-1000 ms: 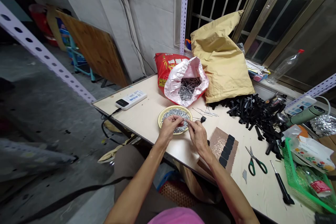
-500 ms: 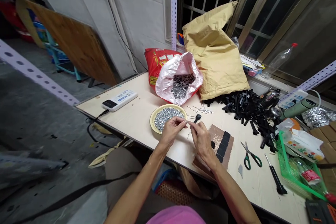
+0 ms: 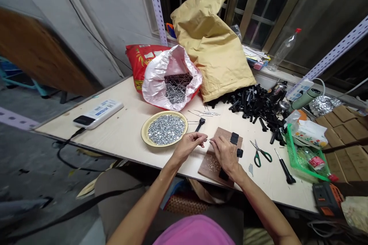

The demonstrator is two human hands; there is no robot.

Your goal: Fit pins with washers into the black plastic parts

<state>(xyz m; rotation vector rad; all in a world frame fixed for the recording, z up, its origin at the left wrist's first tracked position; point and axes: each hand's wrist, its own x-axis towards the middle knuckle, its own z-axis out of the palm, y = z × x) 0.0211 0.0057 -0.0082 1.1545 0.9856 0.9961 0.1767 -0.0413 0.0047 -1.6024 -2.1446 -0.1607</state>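
Note:
My left hand (image 3: 189,144) and my right hand (image 3: 225,153) are close together above the table's front part, fingers pinched. Between the fingertips runs a thin metal pin (image 3: 209,140); both hands grip it, one at each end. Beneath my right hand lies a brown board (image 3: 208,164) with pale crumbs and several black pieces (image 3: 234,138), partly covered by the hand. To the left of my left hand sits a yellowish dish (image 3: 144,138) full of small shiny metal bits. Just behind the hands is a black plastic part (image 3: 200,124) with thin rods beside it.
At the back, an open red-and-white bag (image 3: 149,88) holds many metal pins, next to a large paper sack (image 3: 218,61). A heap of black parts (image 3: 253,103), scissors (image 3: 260,153), a screwdriver (image 3: 284,168) and a green basket (image 3: 293,157) lie right. A white power bank (image 3: 99,114) lies left.
The view has turned, so the table things appear further left. My hands have moved right relative to the dish, with my right hand further over the board, and a little apart, exposing the pin.

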